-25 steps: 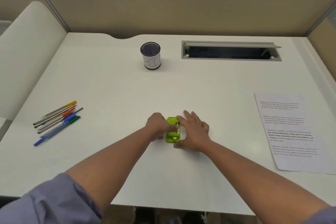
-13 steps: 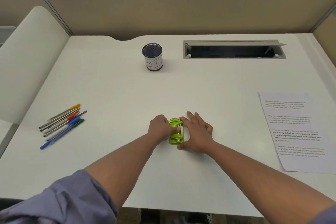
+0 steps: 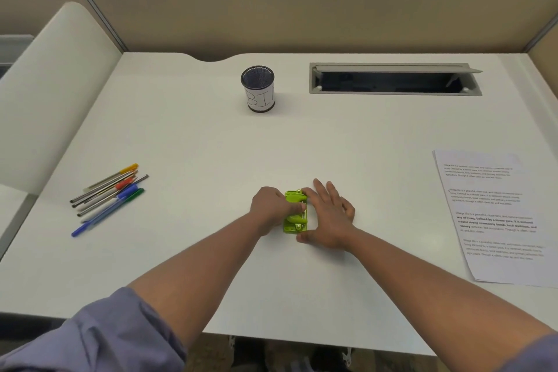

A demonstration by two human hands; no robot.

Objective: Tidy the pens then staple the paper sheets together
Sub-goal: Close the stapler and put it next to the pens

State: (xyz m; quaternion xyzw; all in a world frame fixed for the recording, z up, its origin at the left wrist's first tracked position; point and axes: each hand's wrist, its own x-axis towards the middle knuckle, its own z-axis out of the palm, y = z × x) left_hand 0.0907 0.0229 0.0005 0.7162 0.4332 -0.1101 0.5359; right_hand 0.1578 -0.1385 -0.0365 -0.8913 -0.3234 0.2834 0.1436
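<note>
A small lime-green stapler (image 3: pixel 295 211) lies on the white desk (image 3: pixel 196 136) near the front middle. My left hand (image 3: pixel 270 208) is curled against its left side, fingers pressing on its top. Against the stapler's right side rests my right hand (image 3: pixel 329 214), fingers spread flat and thumb hooked round the near end. Several pens (image 3: pixel 108 193) of mixed colours lie loose at the left. A black mesh cup (image 3: pixel 258 89) labelled "BIN" stands upright and empty at the back middle. Printed paper sheets (image 3: pixel 495 214) lie stacked at the right edge.
A grey cable slot (image 3: pixel 395 79) with its lid raised is set into the desk at the back right. Beige partition walls (image 3: pixel 302 9) close the back and sides. A pale curved panel (image 3: pixel 45 90) rises at the left.
Both hands stay on the stapler in the same spot. Only the camera view has shifted a little, moving everything slightly in the picture.
</note>
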